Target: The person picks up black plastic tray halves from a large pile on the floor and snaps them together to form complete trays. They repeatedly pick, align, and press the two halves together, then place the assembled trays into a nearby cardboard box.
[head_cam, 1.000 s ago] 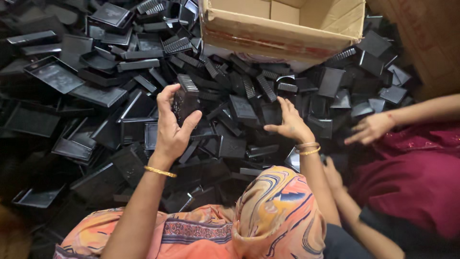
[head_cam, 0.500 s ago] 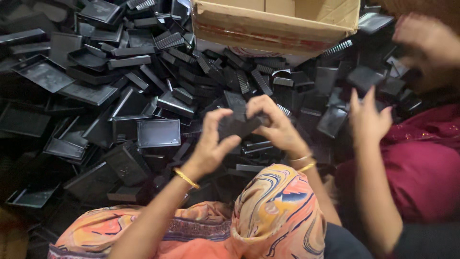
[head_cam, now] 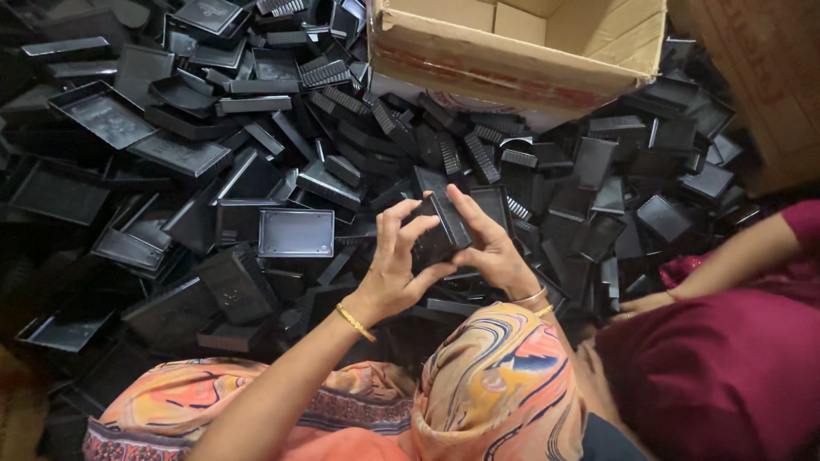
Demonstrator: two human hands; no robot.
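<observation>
Right now your left hand point(head_cam: 395, 265) and right hand point(head_cam: 491, 248) both pinch one black plastic case point(head_cam: 440, 232) above the heap of black parts point(head_cam: 256, 171)

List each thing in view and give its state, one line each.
Left hand: closed on the black part.
Right hand: closed on the same part.
Black part: held up between both hands, tilted.
Cardboard box: open on top.
Black tray: lying flat, hollow side up.
Pile: loose and jumbled.

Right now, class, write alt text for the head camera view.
Two hands, left and right, hold a small black plastic case part above a heap of black plastic parts. An open brown cardboard box sits behind.
</observation>
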